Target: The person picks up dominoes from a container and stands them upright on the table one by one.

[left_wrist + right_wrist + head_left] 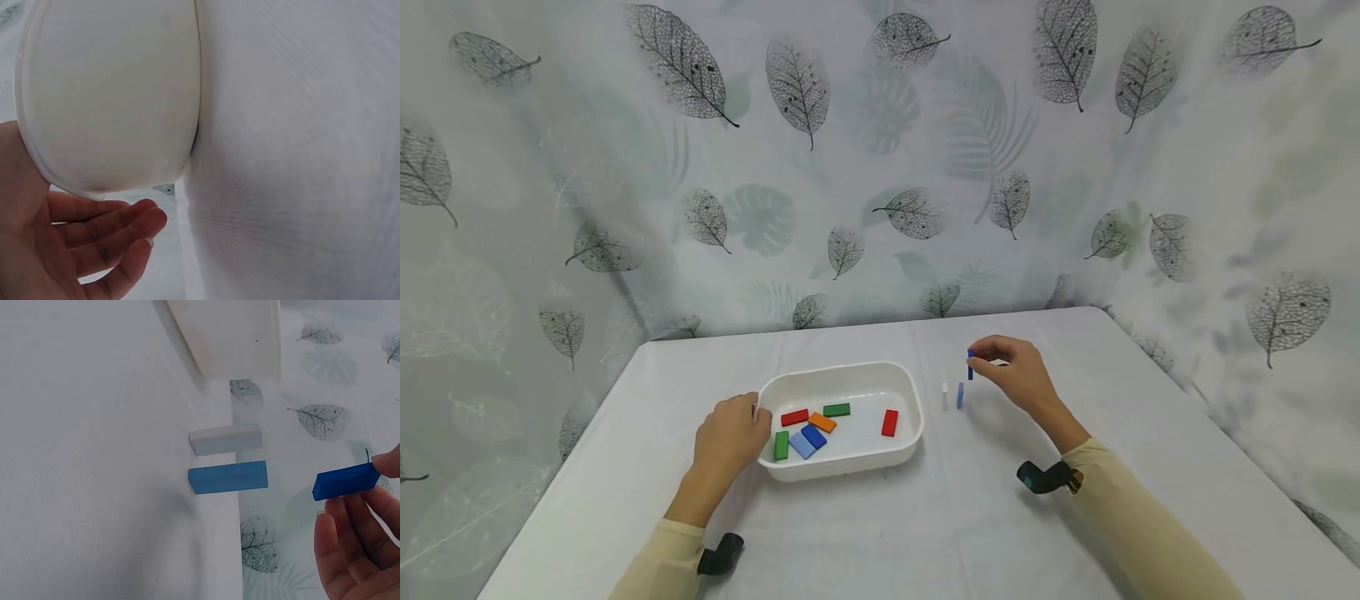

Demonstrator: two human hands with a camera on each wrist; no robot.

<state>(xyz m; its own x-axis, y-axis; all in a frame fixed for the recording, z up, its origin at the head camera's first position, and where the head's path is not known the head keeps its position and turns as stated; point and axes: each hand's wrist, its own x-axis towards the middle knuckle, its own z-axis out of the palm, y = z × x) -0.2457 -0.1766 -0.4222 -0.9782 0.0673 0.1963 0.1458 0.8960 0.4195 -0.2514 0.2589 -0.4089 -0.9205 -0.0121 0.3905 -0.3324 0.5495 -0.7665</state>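
The right grip (1011,371) pinches a dark blue block (345,482) between thumb and fingertips, holding it upright in the air, higher than the tops of a light blue block (228,477) and a white block (226,440), which stand on end side by side with a narrow gap between them. The left grip (731,433) grasps the near-left end of a white tray (850,462), its fingers lying along the outside below the rim. Inside the tray seven blocks lie flat: six gathered toward the left, in red, orange, green and blue tones, and a red block (889,422) alone toward the right. The tray and the two standing blocks rest on a worktop (880,533) with a smooth white covering. Pale hangings (865,108) printed with dark skeleton leaves and faint green fronds enclose it at the back and both sides.
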